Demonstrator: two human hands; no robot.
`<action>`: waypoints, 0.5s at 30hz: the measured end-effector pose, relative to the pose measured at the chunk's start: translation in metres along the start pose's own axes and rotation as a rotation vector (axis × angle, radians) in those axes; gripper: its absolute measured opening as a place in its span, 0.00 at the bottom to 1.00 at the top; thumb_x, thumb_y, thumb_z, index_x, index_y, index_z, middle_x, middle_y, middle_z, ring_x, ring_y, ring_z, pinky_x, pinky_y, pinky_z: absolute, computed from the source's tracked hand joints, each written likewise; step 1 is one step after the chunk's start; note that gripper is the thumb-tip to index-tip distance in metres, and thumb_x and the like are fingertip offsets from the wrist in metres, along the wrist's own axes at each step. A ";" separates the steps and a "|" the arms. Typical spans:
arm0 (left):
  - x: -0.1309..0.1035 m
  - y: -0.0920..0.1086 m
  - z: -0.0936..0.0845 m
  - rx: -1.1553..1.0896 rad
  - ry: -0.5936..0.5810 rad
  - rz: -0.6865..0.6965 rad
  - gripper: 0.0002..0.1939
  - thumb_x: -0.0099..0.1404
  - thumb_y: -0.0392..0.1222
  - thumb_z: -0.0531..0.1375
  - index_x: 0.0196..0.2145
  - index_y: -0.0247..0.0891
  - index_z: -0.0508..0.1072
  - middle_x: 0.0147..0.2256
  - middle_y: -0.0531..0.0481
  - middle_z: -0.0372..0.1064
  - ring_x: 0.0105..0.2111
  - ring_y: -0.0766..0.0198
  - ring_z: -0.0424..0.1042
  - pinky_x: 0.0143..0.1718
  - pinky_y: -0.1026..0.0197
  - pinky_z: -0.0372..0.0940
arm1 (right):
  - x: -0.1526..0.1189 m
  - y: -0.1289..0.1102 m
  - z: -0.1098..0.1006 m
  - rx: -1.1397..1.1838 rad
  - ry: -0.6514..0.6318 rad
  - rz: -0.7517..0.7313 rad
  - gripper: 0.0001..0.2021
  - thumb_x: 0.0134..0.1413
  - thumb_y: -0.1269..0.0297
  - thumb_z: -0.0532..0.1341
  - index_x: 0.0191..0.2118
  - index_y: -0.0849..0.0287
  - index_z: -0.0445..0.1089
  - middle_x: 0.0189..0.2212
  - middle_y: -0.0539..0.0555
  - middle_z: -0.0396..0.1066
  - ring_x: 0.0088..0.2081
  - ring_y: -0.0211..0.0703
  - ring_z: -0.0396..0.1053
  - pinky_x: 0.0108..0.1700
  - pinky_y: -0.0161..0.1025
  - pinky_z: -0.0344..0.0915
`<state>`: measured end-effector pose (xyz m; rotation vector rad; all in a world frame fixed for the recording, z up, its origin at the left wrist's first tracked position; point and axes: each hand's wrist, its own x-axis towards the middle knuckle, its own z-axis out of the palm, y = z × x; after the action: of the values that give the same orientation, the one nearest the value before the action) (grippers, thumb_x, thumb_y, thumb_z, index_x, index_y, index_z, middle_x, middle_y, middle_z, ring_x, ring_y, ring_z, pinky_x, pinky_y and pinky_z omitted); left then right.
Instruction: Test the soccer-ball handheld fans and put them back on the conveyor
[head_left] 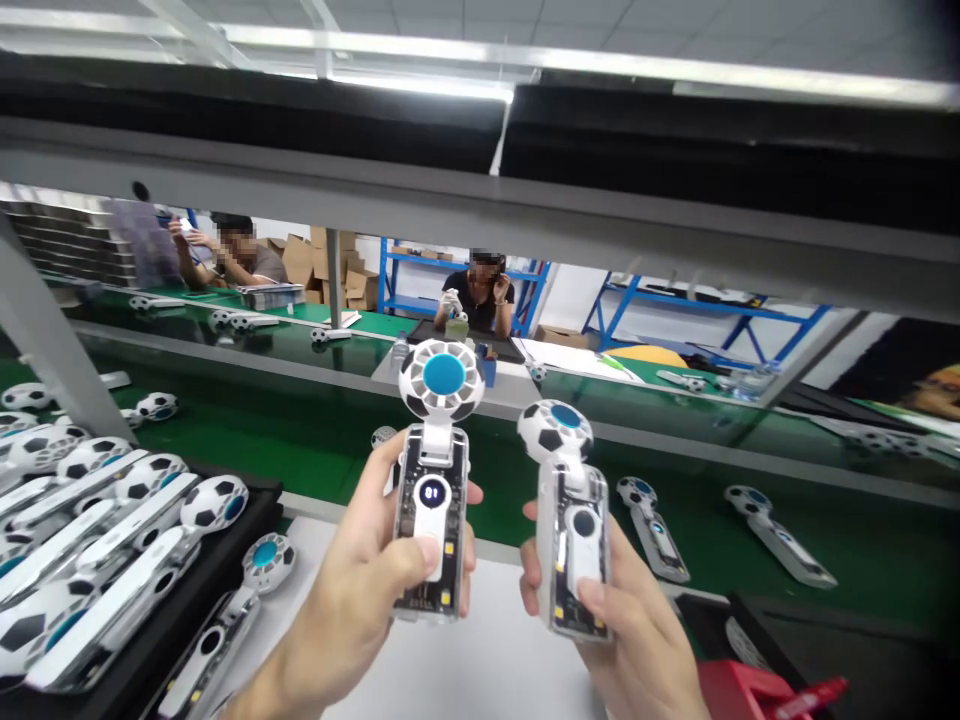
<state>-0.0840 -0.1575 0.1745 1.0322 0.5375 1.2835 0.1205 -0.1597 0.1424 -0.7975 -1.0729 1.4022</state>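
Note:
My left hand (360, 590) is closed around a handheld fan (433, 520) with a clear case, held upright. Its football-patterned head has a blue centre, and its small round display is lit, seeming to read "01". The thumb presses on the white strip below that display. In my right hand (637, 610) is a second handheld fan of the same kind (574, 550), tilted slightly, its round display dark. My right thumb rests low on its white strip. Both fans are raised over a white work surface (450, 670), apart from each other.
At left, a black tray (270, 495) holds several football fans, and another fan (217, 630) lies beside it. Two fans (656, 530) (780, 540) lie on the green conveyor belt (510, 490). A red box (742, 690) stands at lower right. Co-workers (480, 300) sit beyond the belt.

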 end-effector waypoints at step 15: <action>-0.016 0.018 -0.008 -0.060 -0.120 0.068 0.40 0.59 0.44 0.68 0.62 0.51 0.50 0.43 0.45 0.71 0.32 0.59 0.73 0.36 0.55 0.69 | 0.007 -0.008 0.027 -0.016 0.209 -0.031 0.19 0.44 0.53 0.72 0.40 0.59 0.74 0.33 0.55 0.73 0.32 0.43 0.70 0.34 0.35 0.68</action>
<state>-0.1042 -0.1706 0.1825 1.0778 0.3728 1.2806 0.0978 -0.1571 0.1601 -0.9141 -0.9318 1.2552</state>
